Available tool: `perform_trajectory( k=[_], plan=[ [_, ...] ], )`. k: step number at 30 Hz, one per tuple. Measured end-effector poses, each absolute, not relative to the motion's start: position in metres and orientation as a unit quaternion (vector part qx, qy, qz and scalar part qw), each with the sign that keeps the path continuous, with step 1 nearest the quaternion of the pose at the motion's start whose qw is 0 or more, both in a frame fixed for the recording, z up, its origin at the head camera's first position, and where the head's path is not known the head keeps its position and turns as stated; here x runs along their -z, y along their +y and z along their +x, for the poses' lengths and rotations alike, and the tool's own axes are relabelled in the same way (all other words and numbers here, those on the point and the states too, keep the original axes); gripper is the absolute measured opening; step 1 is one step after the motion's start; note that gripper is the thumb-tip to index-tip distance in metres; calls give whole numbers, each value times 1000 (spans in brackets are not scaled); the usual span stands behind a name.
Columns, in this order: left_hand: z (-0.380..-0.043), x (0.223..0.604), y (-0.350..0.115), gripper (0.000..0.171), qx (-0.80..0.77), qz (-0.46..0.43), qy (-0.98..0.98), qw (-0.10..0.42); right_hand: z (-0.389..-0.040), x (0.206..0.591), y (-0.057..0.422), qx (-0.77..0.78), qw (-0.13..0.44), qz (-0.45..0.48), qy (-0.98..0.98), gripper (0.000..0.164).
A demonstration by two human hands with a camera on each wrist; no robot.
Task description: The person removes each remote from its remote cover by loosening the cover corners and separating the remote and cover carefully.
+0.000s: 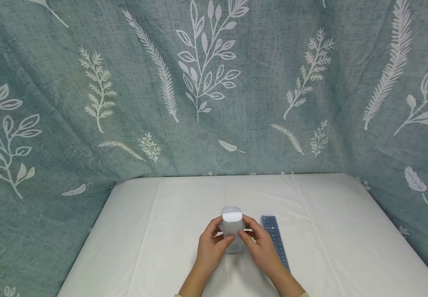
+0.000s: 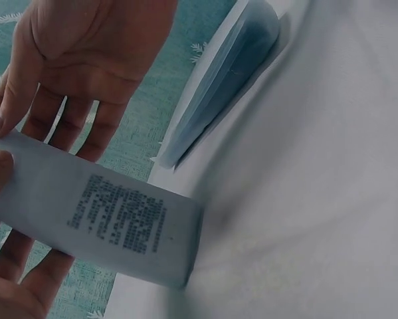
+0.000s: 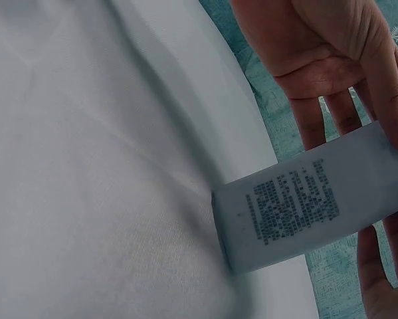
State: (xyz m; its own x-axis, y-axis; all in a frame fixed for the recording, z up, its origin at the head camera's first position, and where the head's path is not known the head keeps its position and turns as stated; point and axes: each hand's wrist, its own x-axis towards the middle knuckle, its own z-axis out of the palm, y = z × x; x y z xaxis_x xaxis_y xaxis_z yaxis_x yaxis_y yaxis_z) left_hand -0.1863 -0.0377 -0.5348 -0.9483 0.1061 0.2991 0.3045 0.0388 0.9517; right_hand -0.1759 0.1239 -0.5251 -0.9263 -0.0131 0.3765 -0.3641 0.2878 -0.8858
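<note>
A small pale grey-white case (image 1: pixel 233 227) is upheld between both hands over the white table, its upper end bright white. Dark printed text covers part of its face near the lower end (image 2: pixel 122 212), legible only as rows. My left hand (image 1: pixel 210 247) grips its left side, thumb on the face and fingers spread behind the edge. From the other side my right hand (image 1: pixel 260 247) holds it the same way, the two thumbs close together. Beside the right hand lies a dark blue-grey remote control (image 1: pixel 269 225) with many buttons, partly covered by that hand and forearm.
A white cloth with fold lines covers the table (image 1: pixel 161 231). A green-blue curtain (image 1: pixel 236 144) with white leaf prints hangs behind the table and along both sides.
</note>
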Motion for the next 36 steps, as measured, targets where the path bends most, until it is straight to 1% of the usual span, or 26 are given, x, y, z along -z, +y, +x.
perform_trajectory(
  k=[11,25,33,36],
  plan=[
    [-186,536,-40,45,664,-144,-733,40,-176,526,126,-621,91,85,-774,39],
    [-184,545,-43,41,649,-142,-747,24,-174,535,127,-586,95,66,-802,33],
    [-185,553,-46,40,643,-135,-754,12,-173,541,126,-562,62,30,-825,33],
    [-186,556,-46,39,645,-133,-753,5,-174,543,126,-553,61,25,-831,34]
  ],
)
